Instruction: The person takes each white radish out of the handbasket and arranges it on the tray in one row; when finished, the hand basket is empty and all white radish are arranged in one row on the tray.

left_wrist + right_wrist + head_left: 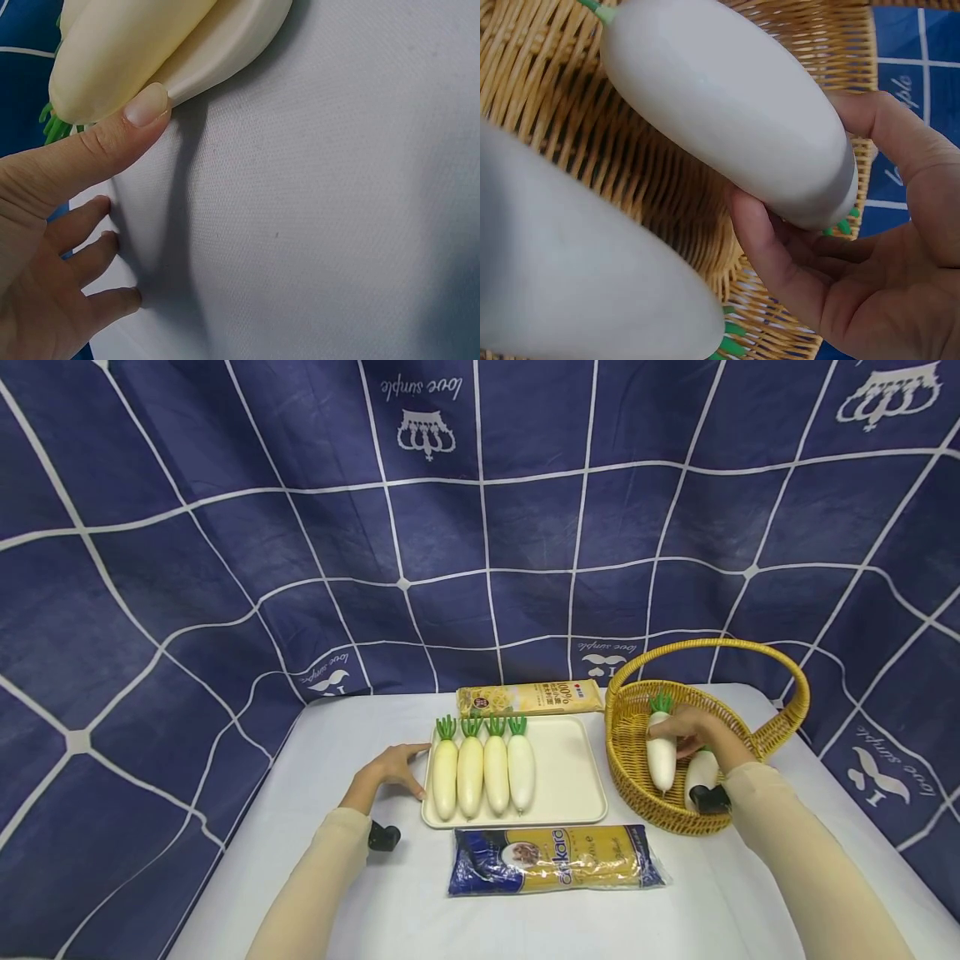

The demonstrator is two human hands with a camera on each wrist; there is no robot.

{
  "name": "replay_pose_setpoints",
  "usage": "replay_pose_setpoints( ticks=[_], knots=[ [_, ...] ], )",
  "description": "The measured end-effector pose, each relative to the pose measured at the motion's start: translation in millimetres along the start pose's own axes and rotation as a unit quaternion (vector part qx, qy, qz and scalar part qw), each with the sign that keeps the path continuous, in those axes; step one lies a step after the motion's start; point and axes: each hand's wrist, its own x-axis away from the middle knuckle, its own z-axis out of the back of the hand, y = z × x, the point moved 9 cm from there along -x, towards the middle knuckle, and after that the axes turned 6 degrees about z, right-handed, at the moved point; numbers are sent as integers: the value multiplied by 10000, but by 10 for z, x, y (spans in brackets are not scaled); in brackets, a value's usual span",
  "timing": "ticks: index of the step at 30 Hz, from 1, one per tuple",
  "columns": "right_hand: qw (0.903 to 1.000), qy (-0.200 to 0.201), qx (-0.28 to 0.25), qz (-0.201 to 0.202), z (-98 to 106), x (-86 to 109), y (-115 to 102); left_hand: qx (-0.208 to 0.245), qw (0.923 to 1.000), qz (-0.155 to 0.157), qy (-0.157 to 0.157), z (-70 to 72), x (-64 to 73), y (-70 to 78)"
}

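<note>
Right hand (693, 727) grips a white radish (662, 762) inside the basket (627, 770); probably stiff and slippery, best taken mid-body. Left hand (388, 768): fingers spread, thumb at the tray's (567, 768) left edge.

Around the tray's (570, 768) centre in the head view, four radishes (496, 774) fill 9 o'clock, while its bare stretch toward 3 leaves room for a hand to come down; the left hand (392, 768) bars the edge at 9; a yellow packet (532, 697) lies along 12, a pasta bag (551, 860) along 6; the basket (626, 760) crowds 3, its handle (712, 643) arching from 10 to 3 o'clock; inside, a second radish (701, 767) hems in the held radish (662, 756) at 5.
</note>
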Motion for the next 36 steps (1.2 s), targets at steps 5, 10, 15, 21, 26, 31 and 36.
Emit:
replay_pose_setpoints(
  ticks=[5,10,15,21,26,31,36],
  knots=[
    [9995,77,-158,258,30,58,-62,-30,10000,46,-14,-2,-3,-9],
    [9984,133,-100,539,71,121,-130,-67,10000,-2,16,16,2,1],
    [9977,129,-121,658,84,193,-168,-61,10000,-27,2,18,-2,9],
    [9976,190,-81,661,98,272,-165,-41,10000,-17,-33,2,-12,4],
    [9963,245,-38,824,99,351,-183,-43,10000,6,-42,-1,-14,8],
    [9947,336,-183,958,88,439,-185,-19,10000,13,-49,-3,-8,6],
    [9927,321,-382,1102,79,507,-181,-37,10000,-23,-35,-1,2,3]
  ],
)
